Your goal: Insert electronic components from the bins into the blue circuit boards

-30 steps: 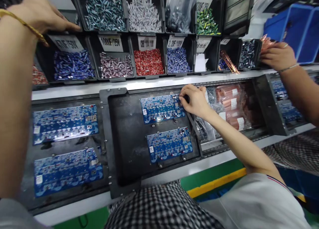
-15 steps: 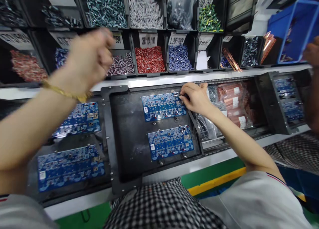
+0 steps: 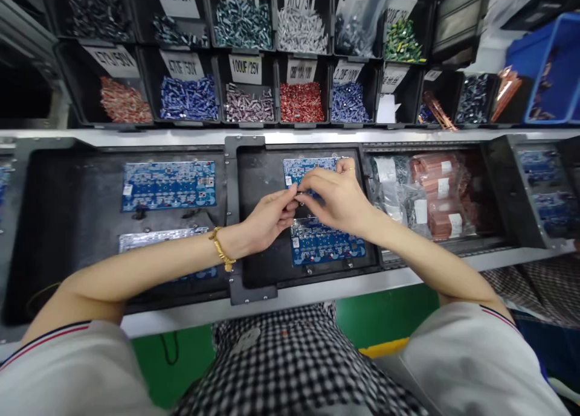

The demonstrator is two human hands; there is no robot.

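My left hand (image 3: 268, 220) is closed in a pinch, its fingertips meeting those of my right hand (image 3: 339, 200), also pinched. Between them shows a small dark component (image 3: 299, 193), too small to tell its kind. Both hands are over the upper blue circuit board (image 3: 294, 167), which my right hand partly covers. Just below lies the lower blue circuit board (image 3: 328, 247) in the same black tray (image 3: 258, 265). Another blue circuit board (image 3: 168, 185) rests in the tray to the left, above one partly hidden by my left forearm.
Behind the tray line stand two rows of black bins with loose components, among them red ones (image 3: 301, 102) and blue ones (image 3: 189, 98). Bagged copper-coloured parts (image 3: 438, 186) lie right of my tray. A blue crate (image 3: 550, 72) stands at the far right.
My left hand has come down from the bins to meet my right hand. My right hand has moved left from the upper board's right end. The view has turned leftward.
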